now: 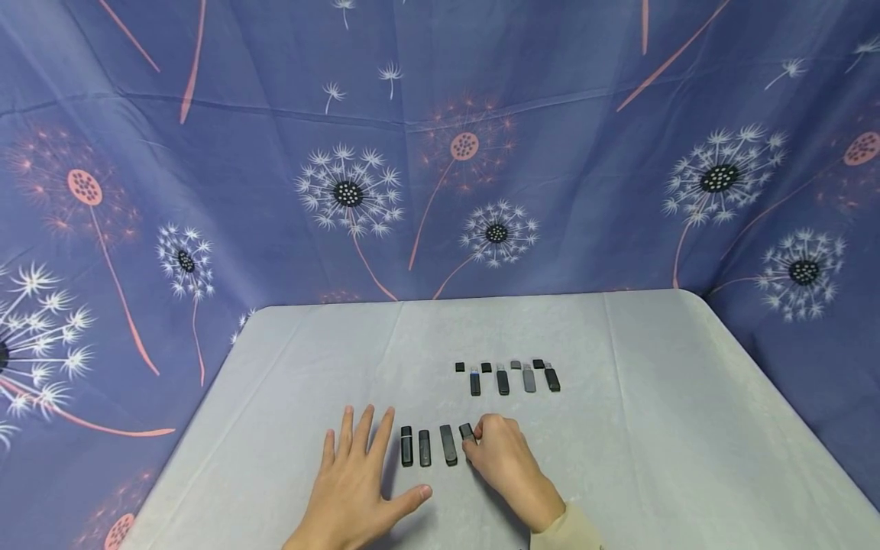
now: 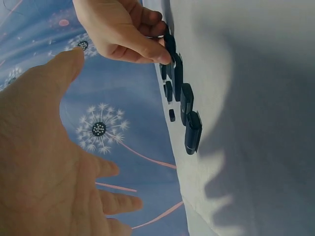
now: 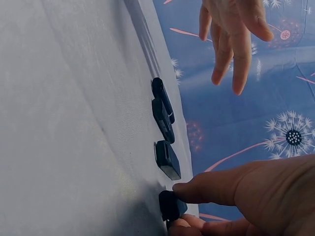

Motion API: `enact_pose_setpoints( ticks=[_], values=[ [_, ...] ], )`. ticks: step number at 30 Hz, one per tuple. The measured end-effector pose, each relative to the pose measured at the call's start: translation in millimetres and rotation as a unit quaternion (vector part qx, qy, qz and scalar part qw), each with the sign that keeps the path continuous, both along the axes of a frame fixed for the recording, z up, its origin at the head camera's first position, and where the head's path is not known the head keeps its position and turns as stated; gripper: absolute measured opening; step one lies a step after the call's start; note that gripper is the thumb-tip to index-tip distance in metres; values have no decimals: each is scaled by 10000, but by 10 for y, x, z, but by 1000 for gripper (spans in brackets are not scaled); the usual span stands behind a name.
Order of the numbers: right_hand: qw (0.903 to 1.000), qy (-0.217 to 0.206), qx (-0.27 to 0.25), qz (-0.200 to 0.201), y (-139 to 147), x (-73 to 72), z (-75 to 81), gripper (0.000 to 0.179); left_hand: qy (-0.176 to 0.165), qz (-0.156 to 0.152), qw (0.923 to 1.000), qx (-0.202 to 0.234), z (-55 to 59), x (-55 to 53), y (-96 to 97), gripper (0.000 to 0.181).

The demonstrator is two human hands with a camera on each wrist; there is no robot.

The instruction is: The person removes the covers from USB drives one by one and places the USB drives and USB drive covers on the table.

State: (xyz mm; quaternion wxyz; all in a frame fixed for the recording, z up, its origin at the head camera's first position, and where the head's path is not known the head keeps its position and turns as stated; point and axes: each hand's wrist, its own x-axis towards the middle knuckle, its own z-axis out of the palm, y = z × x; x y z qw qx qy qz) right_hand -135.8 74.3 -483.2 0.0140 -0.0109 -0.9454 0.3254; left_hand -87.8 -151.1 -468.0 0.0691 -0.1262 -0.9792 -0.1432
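Observation:
In the head view, a black USB stick (image 1: 467,432) lies at the right end of the near row, with its cap end toward the back. My right hand (image 1: 509,462) pinches it between thumb and fingers, which hide part of it. Three more dark capped USB sticks (image 1: 448,444) lie to its left, side by side. Left of that row, my left hand (image 1: 351,489) is spread with straight fingers and holds nothing. The left wrist view shows its shadow on the table beside the sticks.
Farther back on the white-covered table (image 1: 330,359) lie several uncapped USB sticks (image 1: 475,383), plugs pointing to the back. Small loose caps (image 1: 460,367) lie just behind them. A blue dandelion-print cloth (image 1: 412,92) hangs behind the table and along both sides.

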Motion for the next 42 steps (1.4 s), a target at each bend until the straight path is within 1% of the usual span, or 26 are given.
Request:
enact_pose_setpoints(
  ticks=[5, 12, 15, 18, 22, 24, 26, 28, 30, 32, 35, 38, 42],
  values=[
    [10000, 24, -73, 16, 0, -6, -14, 22, -67, -5, 10000, 4, 31, 16, 24, 109],
    [9985, 69, -469, 284, 12, 10, -20, 16, 84, -81, 9999, 66, 70, -6, 105, 108],
    [9974, 199, -547, 417, 55, 41, -3, 20, 122, -142, 9996, 198, 82, -27, 155, 106],
    [9964, 340, -624, 469, 105, 66, 25, 22, 88, -184, 9993, 313, 95, -43, 193, 102],
    [9953, 532, -707, 402, 165, 78, 79, 20, 73, -270, 9989, 369, 114, -77, 230, 94],
    [9943, 642, -773, 347, 196, 77, 114, 20, 192, -359, 9985, 361, 124, -95, 250, 89],
    [9930, 736, -868, 307, 229, 79, 157, 20, 383, -493, 9973, 397, 134, -110, 273, 82],
    [9910, 821, -1003, 335, 260, 84, 197, 18, 601, -643, 9945, 574, 152, -121, 300, 76],
    [9886, 919, -1111, 424, 287, 101, 237, 14, 720, -745, 9908, 870, 175, -125, 331, 72],
    [9862, 995, -1203, 552, 309, 122, 278, 11, 713, -765, 9878, 1152, 203, -127, 367, 69],
    [9833, 1094, -1251, 743, 336, 162, 342, 9, 594, -751, 9843, 1481, 246, -124, 424, 65],
    [9805, 1154, -1308, 905, 355, 202, 413, 8, 528, -783, 9830, 1577, 288, -131, 477, 61],
    [9757, 1293, -1388, 1093, 371, 257, 507, 8, 699, -897, 9808, 1585, 338, -150, 539, 57]
  ],
)
